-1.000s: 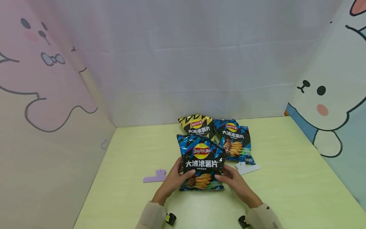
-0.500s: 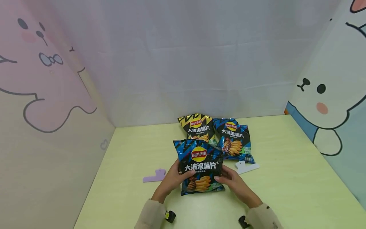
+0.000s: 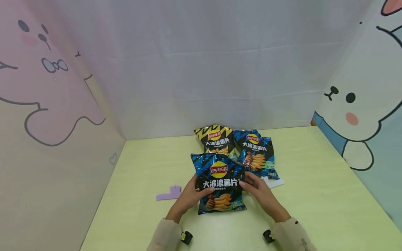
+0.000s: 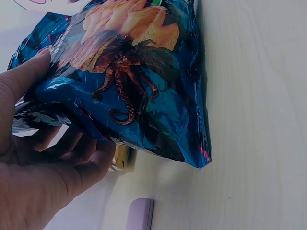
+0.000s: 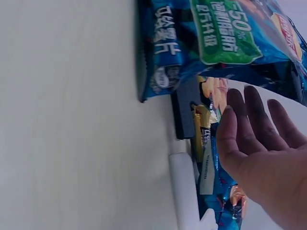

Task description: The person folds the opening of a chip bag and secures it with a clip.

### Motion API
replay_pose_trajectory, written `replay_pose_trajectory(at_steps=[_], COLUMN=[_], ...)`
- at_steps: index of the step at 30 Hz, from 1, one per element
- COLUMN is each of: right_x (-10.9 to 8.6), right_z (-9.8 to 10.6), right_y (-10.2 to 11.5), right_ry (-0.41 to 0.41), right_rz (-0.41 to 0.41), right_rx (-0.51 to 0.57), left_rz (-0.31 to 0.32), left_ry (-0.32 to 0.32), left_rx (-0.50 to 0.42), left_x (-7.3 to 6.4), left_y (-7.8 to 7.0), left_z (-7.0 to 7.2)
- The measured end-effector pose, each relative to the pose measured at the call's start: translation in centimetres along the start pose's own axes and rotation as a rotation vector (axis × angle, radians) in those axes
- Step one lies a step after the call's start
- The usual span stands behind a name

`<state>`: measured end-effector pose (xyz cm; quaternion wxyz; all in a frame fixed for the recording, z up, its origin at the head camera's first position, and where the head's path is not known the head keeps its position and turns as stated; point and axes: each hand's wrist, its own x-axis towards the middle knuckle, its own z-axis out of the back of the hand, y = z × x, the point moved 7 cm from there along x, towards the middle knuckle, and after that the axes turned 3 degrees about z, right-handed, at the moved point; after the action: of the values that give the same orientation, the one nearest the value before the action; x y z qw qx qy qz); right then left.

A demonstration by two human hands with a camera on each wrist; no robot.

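Right hand (image 3: pixel 261 195) slid up the right edge of the front blue chip bag (image 3: pixel 220 181); left hand (image 3: pixel 189 195) barely moved. Bag sits lower in the head view than a second ago. Left fingers (image 4: pixel 98 165) hold it: thumb on the printed front, the rest curved round behind. Right fingers (image 5: pixel 261 124) loosely spread, gap to the bag in the wrist view; thumb at the front edge, can't tell if it presses. Bag is between both sets of fingers, tilted back. Can't tell if its bottom touches the desk (image 3: pixel 138 167). Purple clip (image 3: pixel 171 194) just left of left fingers. White clip (image 3: pixel 276 183) beyond right fingers, partly hidden. Yellow chip bag (image 3: pixel 216 139) and rear blue chip bag (image 3: pixel 257 153) past the fingertips, near the back wall (image 3: pixel 176 116).
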<state>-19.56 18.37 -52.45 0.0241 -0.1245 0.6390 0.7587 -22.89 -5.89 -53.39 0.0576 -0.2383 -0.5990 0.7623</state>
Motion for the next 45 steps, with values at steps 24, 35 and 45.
replay_pose_trajectory(at_steps=[24,35,45], right_x=[1.1,1.0,0.7], right_z=[1.4,1.5,1.7], right_y=[3.1,2.9,2.5], right_ry=[-0.280,-0.290,-0.294], right_rz=[0.190,0.183,0.158], right_rx=[0.099,0.112,0.120], left_rz=[-0.012,-0.025,-0.095], left_ry=[0.018,-0.010,-0.086], left_rx=[-0.006,0.050,0.052], left_x=[-0.2,-0.2,0.5], left_y=[-0.1,-0.6,-3.6], left_z=[0.0,0.7,2.5])
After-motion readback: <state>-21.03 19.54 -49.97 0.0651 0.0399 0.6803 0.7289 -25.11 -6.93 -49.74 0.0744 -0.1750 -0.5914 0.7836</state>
